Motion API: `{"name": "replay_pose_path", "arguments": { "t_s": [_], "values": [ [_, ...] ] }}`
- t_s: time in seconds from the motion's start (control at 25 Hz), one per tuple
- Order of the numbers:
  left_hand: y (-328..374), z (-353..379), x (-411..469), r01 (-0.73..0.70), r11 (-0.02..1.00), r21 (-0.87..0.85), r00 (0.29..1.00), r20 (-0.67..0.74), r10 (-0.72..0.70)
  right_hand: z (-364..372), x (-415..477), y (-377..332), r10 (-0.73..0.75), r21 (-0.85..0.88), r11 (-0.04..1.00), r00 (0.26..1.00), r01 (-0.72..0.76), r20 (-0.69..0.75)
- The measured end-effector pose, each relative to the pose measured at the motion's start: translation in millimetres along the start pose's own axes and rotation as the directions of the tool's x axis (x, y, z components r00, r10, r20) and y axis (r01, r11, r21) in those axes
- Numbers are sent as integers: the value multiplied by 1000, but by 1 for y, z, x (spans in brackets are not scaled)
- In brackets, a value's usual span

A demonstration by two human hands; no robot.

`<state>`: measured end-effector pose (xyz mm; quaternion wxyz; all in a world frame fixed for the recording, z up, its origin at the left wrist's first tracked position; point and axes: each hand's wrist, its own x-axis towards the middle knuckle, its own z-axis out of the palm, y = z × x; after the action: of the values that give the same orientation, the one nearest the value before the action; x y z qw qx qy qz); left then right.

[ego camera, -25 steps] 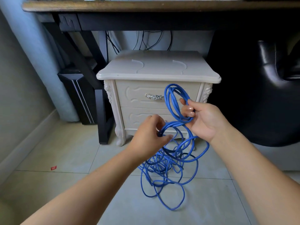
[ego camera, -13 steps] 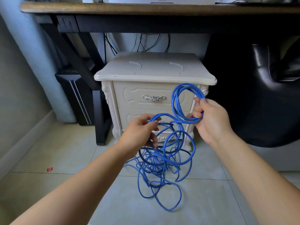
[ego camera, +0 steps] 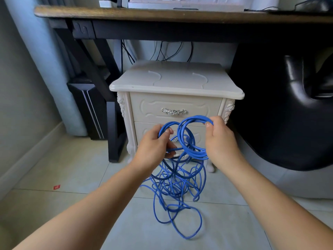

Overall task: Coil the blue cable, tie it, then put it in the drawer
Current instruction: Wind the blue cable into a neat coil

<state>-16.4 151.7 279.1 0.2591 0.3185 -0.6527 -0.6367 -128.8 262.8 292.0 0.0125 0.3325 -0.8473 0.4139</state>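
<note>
Two hands are on the blue cable (ego camera: 196,153), held up in front of a cream bedside cabinet (ego camera: 176,82). The right hand (ego camera: 220,141) has a small coil of several turns. Thumb and fingers pinch the top of the bundle, and the lower arc runs against the palm. The left hand (ego camera: 153,147) is curled round a single fresh loop just beside that coil, with the thumb pressed on the strand. Most of the length has not been gathered. It hangs from the hands and lies as a loose tangle (ego camera: 173,188) on the floor tiles (ego camera: 75,170) between the person and the cabinet.

From where I stand it looks like a light, thin, round-jacketed cable. It seems springy rather than limp, since the turns hold their own curve and splay apart where nothing clamps them. I would expect the smooth jacket to slide easily through a loose grip. The heap below has strands crossing one another, so it may snag if pulled fast.

The safest hold is probably where the right hand already is, across all the turns at one spot. The left hand could then feed one loop at a time. The upper drawer (ego camera: 149,109), with a silver handle (ego camera: 173,111), is closed.
</note>
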Motion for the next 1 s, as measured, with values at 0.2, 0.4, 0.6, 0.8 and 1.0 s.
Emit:
{"name": "replay_pose_path", "arguments": {
  "t_s": [0.2,0.4,0.6,0.8,1.0],
  "values": [
    [-6,1,4,-202,948,246,977,-10,211,4,0,-3,45,-112,994,972,-20,229],
    [-15,11,8,-496,699,514,835,61,548,22,-5,-9,131,-111,988,965,-108,228],
    [-27,21,-7,-592,642,488,804,305,510,22,4,-1,363,357,860,929,-364,72],
    [-4,0,11,-548,618,564,777,67,626,13,6,0,221,339,907,967,-252,126],
    [1,0,19,-538,554,635,840,348,417,20,-5,-6,51,261,958,969,-116,243]
  ]
}}
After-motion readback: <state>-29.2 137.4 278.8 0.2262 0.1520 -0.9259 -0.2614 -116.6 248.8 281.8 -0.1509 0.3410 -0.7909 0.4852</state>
